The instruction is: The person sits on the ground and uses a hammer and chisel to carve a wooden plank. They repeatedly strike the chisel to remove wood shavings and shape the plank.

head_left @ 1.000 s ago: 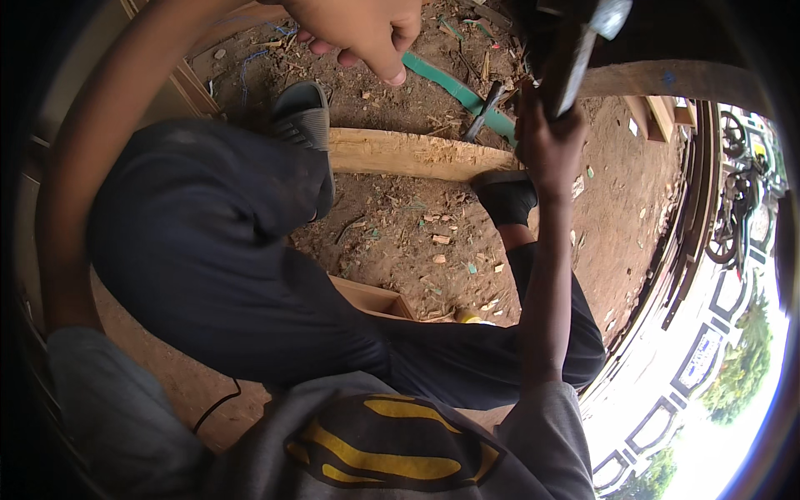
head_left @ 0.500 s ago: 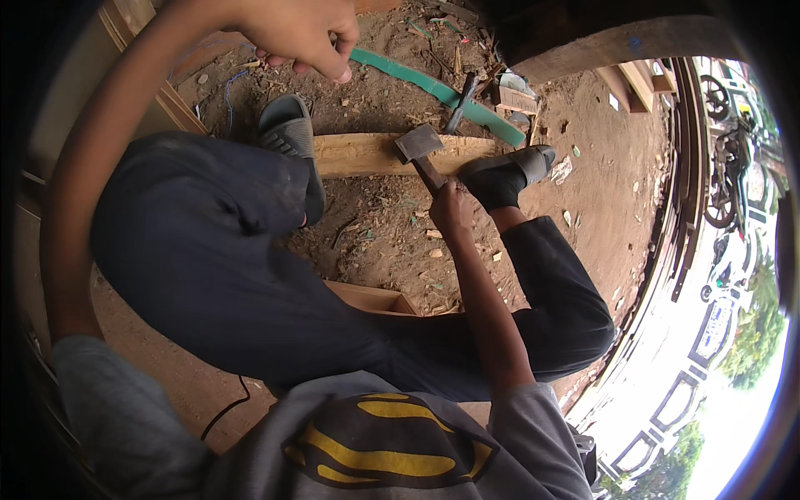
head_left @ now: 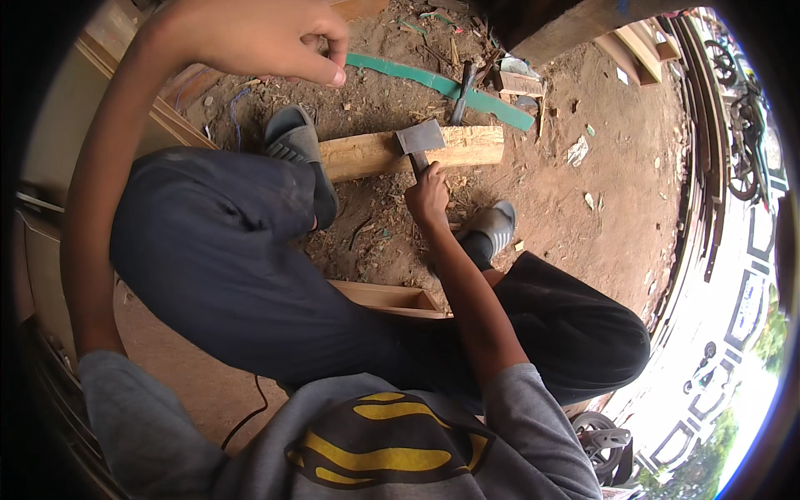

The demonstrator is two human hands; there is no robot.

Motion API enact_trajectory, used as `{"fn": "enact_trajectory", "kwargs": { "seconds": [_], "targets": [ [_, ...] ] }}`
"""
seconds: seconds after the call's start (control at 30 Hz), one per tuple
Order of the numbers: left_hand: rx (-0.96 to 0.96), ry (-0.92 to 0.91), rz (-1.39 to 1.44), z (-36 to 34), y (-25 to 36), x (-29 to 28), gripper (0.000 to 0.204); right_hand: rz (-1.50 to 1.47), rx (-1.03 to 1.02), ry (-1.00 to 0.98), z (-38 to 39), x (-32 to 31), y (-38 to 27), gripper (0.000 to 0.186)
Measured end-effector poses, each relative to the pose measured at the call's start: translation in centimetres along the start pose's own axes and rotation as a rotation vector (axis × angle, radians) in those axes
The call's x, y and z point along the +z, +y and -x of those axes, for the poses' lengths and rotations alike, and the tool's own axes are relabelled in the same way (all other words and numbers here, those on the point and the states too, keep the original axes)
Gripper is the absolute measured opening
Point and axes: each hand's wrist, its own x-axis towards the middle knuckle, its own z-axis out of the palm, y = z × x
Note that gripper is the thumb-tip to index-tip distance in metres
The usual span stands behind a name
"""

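My right hand [head_left: 427, 196] is wrapped round the short handle of a hatchet [head_left: 421, 137]. Its square steel head is over the middle of a rough timber piece [head_left: 475, 147] on the ground; whether they touch I cannot tell. My left foot, in a grey slide sandal [head_left: 296, 142], is against the timber's left end. High at the upper left, my left hand [head_left: 279, 42] hangs in the air, fingers curled, thumb tip close to the bent forefinger. Nothing shows in it, and its other fingers are mostly hidden.
Behind the timber lies a long green strip [head_left: 417, 77], with a dark bar-like tool [head_left: 462, 93] across it. My right sandal [head_left: 497, 225] stands nearer me. An open wooden box frame [head_left: 400, 297] lies between my legs. Wood chips litter the dirt. A heavy beam [head_left: 575, 29] overhangs the upper right.
My right foot has drawn back off the timber's right end, baring it. The hatchet head has shifted slightly up, and my right hand has moved left. My left hand has moved slightly left.
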Motion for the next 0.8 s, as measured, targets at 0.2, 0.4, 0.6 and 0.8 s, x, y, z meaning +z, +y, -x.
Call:
{"fn": "enact_trajectory", "kwargs": {
  "seconds": [0.2,0.4,0.6,0.8],
  "targets": [
    [0.076,0.054,0.08,-1.1,1.5,0.3,0.025,-0.028,-0.093,0.096,-1.4,1.4,1.5,0.024],
    [0.033,0.201,-0.035,-0.3,6.0,-1.2,0.029,-0.06,-0.114,0.017,-2.5,-1.0,1.7,0.026],
    [0.096,0.288,-0.084,4.1,8.7,-1.0,0.035,-0.244,-0.095,-0.054,-4.7,-2.8,3.2,0.031],
    [0.108,-0.188,0.209,5.1,10.5,-5.8,0.036,-0.533,-0.048,-0.294,-5.0,-5.0,1.6,0.03]
  ]
}}
